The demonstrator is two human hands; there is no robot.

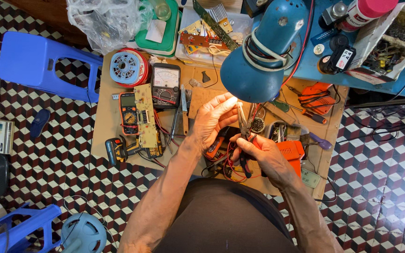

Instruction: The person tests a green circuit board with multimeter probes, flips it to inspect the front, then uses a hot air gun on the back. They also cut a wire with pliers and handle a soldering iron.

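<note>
My right hand [264, 157] grips a pair of pliers [243, 126], its metal jaws pointing up and away, its dark and red handles in my palm. My left hand [214, 119] is raised beside the jaws, fingers curled around something small that I cannot make out, under the blue desk lamp [263, 47]. Red wires [233, 161] loop below both hands over the small wooden table [101, 126]. An orange tool [290, 151] lies just right of my right hand.
On the table's left lie an orange multimeter [128, 114], a tan circuit board [146, 122], an analog meter [165, 85] and a wire spool [128, 68]. Blue stools [43, 63] stand on the checkered floor. A blue bench [376, 75] with boxes is at the right.
</note>
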